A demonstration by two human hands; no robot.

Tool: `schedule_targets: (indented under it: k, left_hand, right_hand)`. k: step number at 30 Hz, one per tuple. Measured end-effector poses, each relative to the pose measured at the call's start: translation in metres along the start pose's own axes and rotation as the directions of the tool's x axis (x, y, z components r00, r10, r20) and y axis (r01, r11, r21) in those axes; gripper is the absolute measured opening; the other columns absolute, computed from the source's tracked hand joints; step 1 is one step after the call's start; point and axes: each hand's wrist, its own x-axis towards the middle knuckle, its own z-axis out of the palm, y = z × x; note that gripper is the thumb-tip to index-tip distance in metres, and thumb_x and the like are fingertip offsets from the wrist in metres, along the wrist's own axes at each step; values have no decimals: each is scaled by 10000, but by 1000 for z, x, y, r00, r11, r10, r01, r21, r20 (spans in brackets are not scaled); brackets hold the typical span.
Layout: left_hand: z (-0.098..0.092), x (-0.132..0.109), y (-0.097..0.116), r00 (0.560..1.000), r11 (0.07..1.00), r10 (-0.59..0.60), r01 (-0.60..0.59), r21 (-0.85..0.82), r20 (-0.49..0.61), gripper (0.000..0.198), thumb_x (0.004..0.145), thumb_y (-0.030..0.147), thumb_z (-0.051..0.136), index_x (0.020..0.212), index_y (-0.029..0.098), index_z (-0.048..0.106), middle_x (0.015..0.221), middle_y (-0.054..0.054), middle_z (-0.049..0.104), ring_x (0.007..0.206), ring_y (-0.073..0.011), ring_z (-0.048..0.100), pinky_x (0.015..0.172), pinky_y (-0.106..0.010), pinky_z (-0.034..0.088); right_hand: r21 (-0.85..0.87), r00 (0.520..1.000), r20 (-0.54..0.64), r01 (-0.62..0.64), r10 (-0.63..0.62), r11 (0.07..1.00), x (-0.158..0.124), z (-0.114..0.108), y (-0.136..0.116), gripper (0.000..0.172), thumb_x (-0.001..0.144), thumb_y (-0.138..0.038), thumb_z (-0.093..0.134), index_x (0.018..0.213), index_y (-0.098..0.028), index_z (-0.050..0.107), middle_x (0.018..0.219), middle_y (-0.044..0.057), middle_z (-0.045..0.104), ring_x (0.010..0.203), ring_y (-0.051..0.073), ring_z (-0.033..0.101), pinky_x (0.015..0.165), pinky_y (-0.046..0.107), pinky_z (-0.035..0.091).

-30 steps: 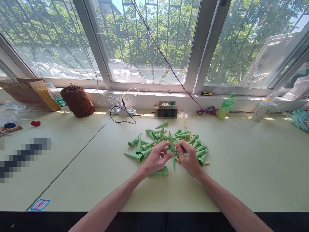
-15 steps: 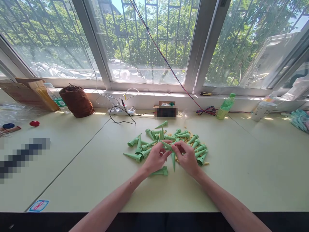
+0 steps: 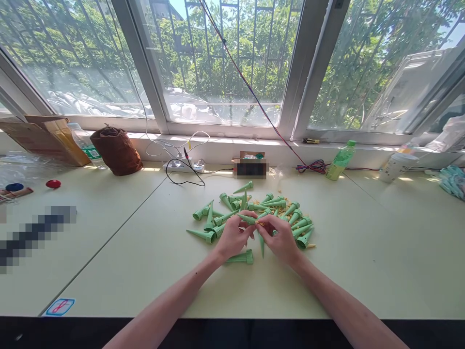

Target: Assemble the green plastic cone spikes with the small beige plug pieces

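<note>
Over the middle of the table, my left hand (image 3: 235,236) is closed around a green plastic spike (image 3: 247,219), its tip pointing left. My right hand (image 3: 278,236) pinches a small yellow plastic piece (image 3: 259,223) at the wide end of that spike; whether it sits inside cannot be made out. Around both hands lie several more green spikes with ribbed collars, one of them (image 3: 241,257) just below my left wrist. Small yellow pieces (image 3: 285,210) are scattered among the spikes behind my right hand.
Along the window side stand a brown cloth bag (image 3: 116,151), a white power strip (image 3: 183,166), a small box (image 3: 250,168), a green bottle (image 3: 340,161) and a white cup (image 3: 397,166). A red ball-like object (image 3: 53,184) lies at the left. The table's front edge runs below my forearms.
The yellow piece now shows between my right fingers at the spike's wide end, where it was hidden before. The spike has shifted slightly left in my hands.
</note>
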Motion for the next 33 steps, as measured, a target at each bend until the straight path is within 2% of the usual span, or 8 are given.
schedule_targets:
  k: [4,9,14,18,23,27,30,33]
  left_hand:
    - [-1,1,1,999,998,30,-28,63,-30,260,860,364,624,1021,159,613,904,-55,651,597,-114,607,445,-212,481]
    - [-3,3,-5,979,939,166,-119,321,-121,149,859,296,624,933,168,643,1035,-68,681,577,-92,566,536,-248,484]
    - [-3,0,-7,969,813,245,-190,551,-26,91,832,252,619,892,184,626,905,-40,668,552,-113,539,631,-295,479]
    - [-3,-3,-1,974,719,219,-200,665,56,45,833,212,557,810,193,590,793,-29,589,609,-151,542,585,-277,421]
    - [-3,-3,2,981,723,180,-181,667,71,66,848,202,532,792,195,567,784,-27,551,630,-160,538,594,-274,421]
    - [-2,-3,-1,986,743,159,-156,650,55,43,861,207,534,864,194,576,836,-33,579,645,-164,549,624,-284,436]
    - [-1,-3,-3,985,750,168,-153,643,38,57,867,246,560,889,195,576,866,-32,592,654,-161,555,639,-284,439]
    - [-1,-5,-1,975,734,218,-142,664,-32,165,890,345,571,826,195,543,822,-17,576,631,-147,539,639,-276,420]
  right_hand:
    - [-15,1000,10,-27,27,1000,0,1,-1,123,914,-298,578,895,-192,637,631,-27,549,528,112,457,519,236,393]
    - [-46,991,-89,-106,101,993,3,-1,-1,198,952,-370,531,980,-193,615,620,-36,534,498,115,454,498,240,371]
    - [-63,975,-191,-130,116,990,8,-10,4,255,989,-400,463,890,-202,590,634,-14,563,544,137,524,540,252,407]
    - [-87,972,-210,-126,106,988,10,-13,8,259,991,-397,460,868,-206,584,630,-17,553,534,135,511,535,254,407]
    - [-133,982,-172,-99,75,986,8,-10,7,228,978,-378,486,885,-202,597,652,-10,573,541,140,516,546,263,411]
    - [-177,988,-139,-93,69,980,8,-11,5,211,975,-352,489,890,-196,602,671,-11,583,515,126,477,547,265,397]
    - [-228,998,-44,-42,33,973,9,-16,4,220,978,-335,482,847,-198,594,664,-10,578,508,123,442,535,267,365]
    - [-320,996,89,51,-24,946,9,-22,6,217,959,-311,503,794,-198,588,659,-1,562,554,138,462,558,267,359]
